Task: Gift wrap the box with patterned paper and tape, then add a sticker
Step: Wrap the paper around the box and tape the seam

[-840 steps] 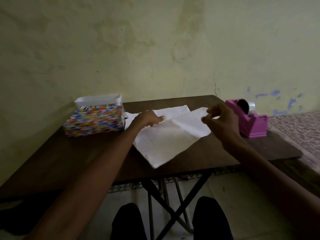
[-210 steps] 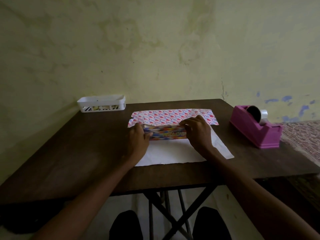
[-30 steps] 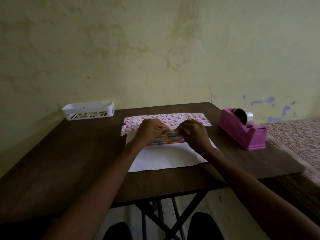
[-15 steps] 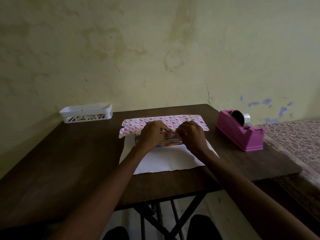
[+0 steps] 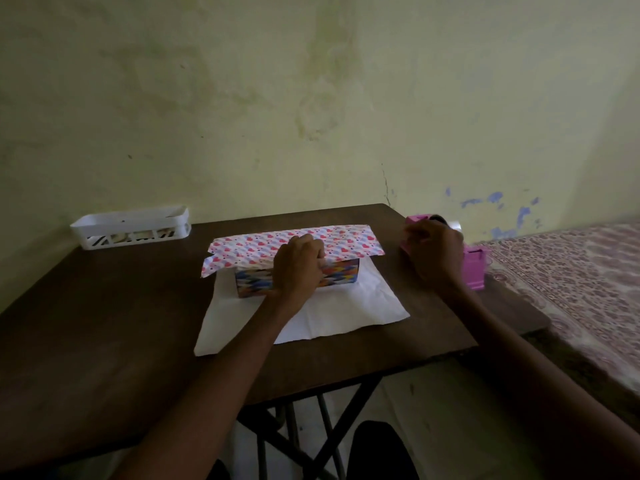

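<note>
Your left hand point(image 5: 298, 268) clamps paper point(image 5: 346, 242) onto the box point(image 5: 341, 273); your right hand point(image 5: 433, 251), grip unclear, meets the dispenser point(image 5: 474, 268), so tape comes next.

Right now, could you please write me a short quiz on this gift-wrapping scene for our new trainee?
1. True or false: the left hand holds the patterned paper down on top of the box.
2. Where is the right hand? A on the box; B at the pink tape dispenser; C on the person's lap.
3. What stands at the far left corner of the table?
Key: 1 true; 2 B; 3 the white tray.
</note>
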Demonstrator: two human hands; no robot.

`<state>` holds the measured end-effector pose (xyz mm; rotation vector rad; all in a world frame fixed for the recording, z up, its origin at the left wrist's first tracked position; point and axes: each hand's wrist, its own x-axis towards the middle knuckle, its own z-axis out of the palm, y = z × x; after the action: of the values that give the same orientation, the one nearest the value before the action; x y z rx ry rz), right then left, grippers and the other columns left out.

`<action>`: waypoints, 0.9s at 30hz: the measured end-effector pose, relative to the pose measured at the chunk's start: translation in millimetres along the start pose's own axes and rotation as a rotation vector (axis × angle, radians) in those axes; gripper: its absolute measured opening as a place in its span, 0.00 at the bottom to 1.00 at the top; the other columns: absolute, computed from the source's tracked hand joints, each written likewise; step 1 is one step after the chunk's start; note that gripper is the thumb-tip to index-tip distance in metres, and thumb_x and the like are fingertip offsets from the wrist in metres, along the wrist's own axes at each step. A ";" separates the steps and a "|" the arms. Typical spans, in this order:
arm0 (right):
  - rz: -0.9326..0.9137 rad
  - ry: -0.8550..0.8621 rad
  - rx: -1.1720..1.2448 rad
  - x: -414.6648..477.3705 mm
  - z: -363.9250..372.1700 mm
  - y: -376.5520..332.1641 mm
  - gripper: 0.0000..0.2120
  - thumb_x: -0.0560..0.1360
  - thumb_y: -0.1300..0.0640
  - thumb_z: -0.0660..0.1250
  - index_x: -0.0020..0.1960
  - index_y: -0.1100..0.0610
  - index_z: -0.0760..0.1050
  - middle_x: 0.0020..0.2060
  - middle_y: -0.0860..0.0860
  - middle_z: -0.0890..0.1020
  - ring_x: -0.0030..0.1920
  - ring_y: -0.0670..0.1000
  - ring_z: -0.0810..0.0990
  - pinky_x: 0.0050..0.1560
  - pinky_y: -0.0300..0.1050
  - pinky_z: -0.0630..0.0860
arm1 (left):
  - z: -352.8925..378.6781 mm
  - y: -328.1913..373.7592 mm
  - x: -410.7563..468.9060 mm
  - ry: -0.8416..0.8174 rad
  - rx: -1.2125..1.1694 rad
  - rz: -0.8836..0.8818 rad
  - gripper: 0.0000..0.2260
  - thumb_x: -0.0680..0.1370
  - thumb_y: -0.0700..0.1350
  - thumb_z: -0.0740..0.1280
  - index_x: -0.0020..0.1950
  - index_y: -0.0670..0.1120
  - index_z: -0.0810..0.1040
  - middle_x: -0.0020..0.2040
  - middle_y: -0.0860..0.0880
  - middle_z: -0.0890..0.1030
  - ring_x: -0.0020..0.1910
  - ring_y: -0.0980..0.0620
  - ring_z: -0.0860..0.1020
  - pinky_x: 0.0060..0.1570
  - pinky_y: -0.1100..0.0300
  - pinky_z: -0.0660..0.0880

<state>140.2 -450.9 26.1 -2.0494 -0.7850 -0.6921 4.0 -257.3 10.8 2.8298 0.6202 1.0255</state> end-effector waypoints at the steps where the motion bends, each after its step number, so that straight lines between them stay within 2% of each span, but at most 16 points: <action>1: 0.023 0.013 -0.103 2.4 -6.5 9.1 0.05 0.74 0.62 0.69 0.49 0.59 0.81 0.48 0.58 0.83 0.46 0.57 0.78 0.46 0.45 0.70 | 0.1 5.8 -0.2 -0.010 0.032 0.014 0.05 0.75 0.45 0.72 0.46 0.47 0.77 0.49 0.47 0.80 0.47 0.50 0.76 0.44 0.59 0.71; 2: 0.057 0.011 -0.230 3.9 -11.2 17.6 0.09 0.74 0.58 0.70 0.53 0.58 0.80 0.52 0.58 0.81 0.50 0.59 0.76 0.49 0.47 0.68 | 0.8 10.9 -0.7 -0.014 0.065 0.031 0.07 0.74 0.44 0.72 0.49 0.47 0.77 0.51 0.46 0.80 0.49 0.49 0.76 0.47 0.58 0.72; 4: 0.220 -0.061 -0.430 3.3 -19.0 31.2 0.26 0.72 0.46 0.71 0.65 0.56 0.72 0.62 0.59 0.73 0.60 0.63 0.71 0.55 0.55 0.69 | 1.9 18.0 -0.8 -0.034 0.130 0.050 0.12 0.74 0.42 0.73 0.56 0.46 0.77 0.55 0.46 0.80 0.53 0.47 0.76 0.52 0.55 0.74; 6: 0.395 -0.159 -0.433 0.2 -25.7 41.0 0.35 0.70 0.41 0.72 0.69 0.57 0.64 0.64 0.61 0.68 0.63 0.66 0.69 0.59 0.61 0.71 | 1.4 21.3 0.0 -0.054 0.176 0.044 0.14 0.74 0.43 0.73 0.58 0.46 0.77 0.56 0.46 0.79 0.54 0.47 0.76 0.55 0.54 0.74; 9: 0.468 -0.210 -0.322 -3.0 -31.4 50.1 0.27 0.72 0.43 0.68 0.60 0.62 0.69 0.55 0.62 0.75 0.52 0.64 0.77 0.53 0.59 0.77 | 1.4 21.6 0.6 -0.066 0.190 0.020 0.14 0.73 0.45 0.74 0.57 0.46 0.77 0.55 0.46 0.80 0.53 0.48 0.77 0.53 0.54 0.76; 11: 0.448 -0.174 -0.292 -2.2 -33.9 51.4 0.24 0.68 0.41 0.67 0.50 0.62 0.74 0.45 0.59 0.78 0.43 0.60 0.80 0.47 0.54 0.79 | 1.8 21.2 -0.1 -0.054 0.164 0.015 0.13 0.73 0.45 0.74 0.56 0.46 0.78 0.54 0.46 0.80 0.52 0.48 0.77 0.52 0.55 0.76; 14: 0.437 -0.185 -0.288 -1.2 -32.4 44.0 0.18 0.63 0.46 0.74 0.40 0.61 0.78 0.37 0.55 0.80 0.36 0.55 0.80 0.38 0.46 0.79 | 4.5 20.3 -2.6 -0.032 0.146 0.022 0.13 0.74 0.46 0.73 0.56 0.46 0.78 0.55 0.46 0.80 0.53 0.48 0.77 0.52 0.55 0.76; 17: 0.490 -0.198 -0.252 -1.0 -28.6 32.4 0.15 0.64 0.52 0.77 0.41 0.61 0.78 0.37 0.55 0.79 0.36 0.54 0.78 0.35 0.41 0.73 | 5.6 20.8 -4.2 -0.034 0.151 0.023 0.13 0.75 0.47 0.72 0.57 0.46 0.77 0.56 0.46 0.80 0.55 0.48 0.76 0.54 0.54 0.76; 20: 0.524 -0.199 -0.228 1.7 -24.6 28.4 0.14 0.65 0.53 0.77 0.42 0.61 0.78 0.38 0.54 0.79 0.34 0.53 0.75 0.30 0.36 0.64 | 4.7 20.0 -4.1 -0.040 0.154 0.017 0.13 0.75 0.48 0.73 0.56 0.47 0.77 0.55 0.46 0.80 0.54 0.48 0.76 0.52 0.54 0.76; 22: 0.520 -0.196 -0.200 2.9 -21.2 27.8 0.14 0.65 0.52 0.77 0.42 0.61 0.79 0.38 0.54 0.80 0.32 0.51 0.75 0.28 0.35 0.62 | 4.1 20.4 -3.3 -0.043 0.160 0.015 0.13 0.74 0.48 0.73 0.56 0.47 0.77 0.55 0.47 0.80 0.53 0.48 0.76 0.51 0.55 0.75; 25: 0.531 -0.235 -0.140 4.3 -14.9 25.7 0.13 0.65 0.52 0.77 0.42 0.59 0.80 0.36 0.53 0.81 0.30 0.47 0.74 0.27 0.35 0.63 | 3.7 20.8 -3.0 -0.043 0.161 0.006 0.12 0.74 0.47 0.74 0.55 0.48 0.77 0.54 0.47 0.79 0.52 0.49 0.76 0.49 0.56 0.74; 27: 0.604 -0.309 0.027 10.1 -19.5 23.6 0.11 0.67 0.53 0.77 0.43 0.59 0.80 0.36 0.53 0.81 0.32 0.47 0.77 0.28 0.37 0.70 | 3.0 20.4 -2.8 -0.044 0.141 -0.004 0.12 0.73 0.47 0.75 0.53 0.48 0.77 0.53 0.48 0.80 0.51 0.49 0.76 0.48 0.56 0.74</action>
<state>160.3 -475.5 31.7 -2.2339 -0.2951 -0.0273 11.0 -276.9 10.8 2.9614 0.7204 0.9516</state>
